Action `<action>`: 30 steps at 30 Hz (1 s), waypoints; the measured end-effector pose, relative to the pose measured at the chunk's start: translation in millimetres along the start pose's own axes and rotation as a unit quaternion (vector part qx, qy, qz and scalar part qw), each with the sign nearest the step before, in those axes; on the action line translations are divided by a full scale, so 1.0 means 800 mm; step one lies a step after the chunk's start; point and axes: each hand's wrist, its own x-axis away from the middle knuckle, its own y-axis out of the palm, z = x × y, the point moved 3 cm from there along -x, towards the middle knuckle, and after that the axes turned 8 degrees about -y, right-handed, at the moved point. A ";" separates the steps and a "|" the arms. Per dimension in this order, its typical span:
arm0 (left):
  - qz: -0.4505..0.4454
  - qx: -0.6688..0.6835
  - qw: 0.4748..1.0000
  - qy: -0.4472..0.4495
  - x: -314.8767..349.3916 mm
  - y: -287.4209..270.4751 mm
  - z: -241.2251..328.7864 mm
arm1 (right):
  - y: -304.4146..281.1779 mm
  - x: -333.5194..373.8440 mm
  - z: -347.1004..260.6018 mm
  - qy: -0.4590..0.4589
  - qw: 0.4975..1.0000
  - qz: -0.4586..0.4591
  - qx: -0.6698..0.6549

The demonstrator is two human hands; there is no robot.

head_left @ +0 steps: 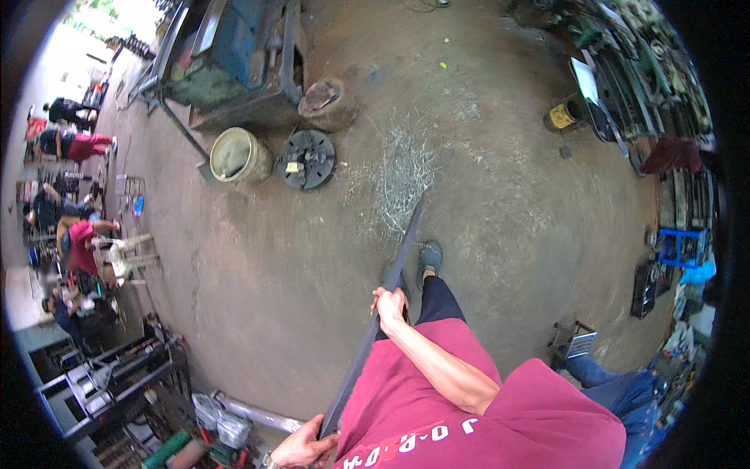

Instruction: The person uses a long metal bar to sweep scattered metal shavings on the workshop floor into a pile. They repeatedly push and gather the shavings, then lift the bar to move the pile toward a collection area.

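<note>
- The floor (pixel 258 297) bore shavings (pixel 405 173).
- My right grip (pixel 390 305) and left grip (pixel 303 449) both clasped the bar (pixel 404 254), well apart.
- Steady control, I judged, wanted its tip low.

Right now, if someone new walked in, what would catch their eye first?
Probably the long dark bar, slanting through the lower middle, held by the left hand near its lower end and the right hand farther up. Its far end reaches a silvery heap of metal shavings on the floor. Left of that are a pale bucket and a dark round disc.
</note>
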 end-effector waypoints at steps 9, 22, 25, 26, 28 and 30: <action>-0.075 0.280 0.956 0.047 -0.038 0.029 0.038 | 0.062 -0.040 0.044 0.059 0.948 -0.045 0.311; -0.061 0.525 0.848 0.037 -0.128 0.016 0.187 | 0.160 -0.191 0.102 0.112 0.903 -0.122 0.397; -0.077 0.539 0.838 0.030 -0.123 0.018 0.205 | 0.172 -0.207 0.121 0.043 0.827 -0.266 0.493; -0.069 0.540 0.838 0.021 -0.123 0.016 0.210 | 0.177 -0.213 0.128 0.033 0.813 -0.262 0.519; -0.092 0.555 0.826 0.023 -0.120 0.010 0.223 | 0.189 -0.227 0.145 0.063 0.829 -0.259 0.492; -0.108 0.576 0.810 0.013 -0.115 -0.003 0.233 | 0.200 -0.235 0.157 0.117 0.874 -0.200 0.426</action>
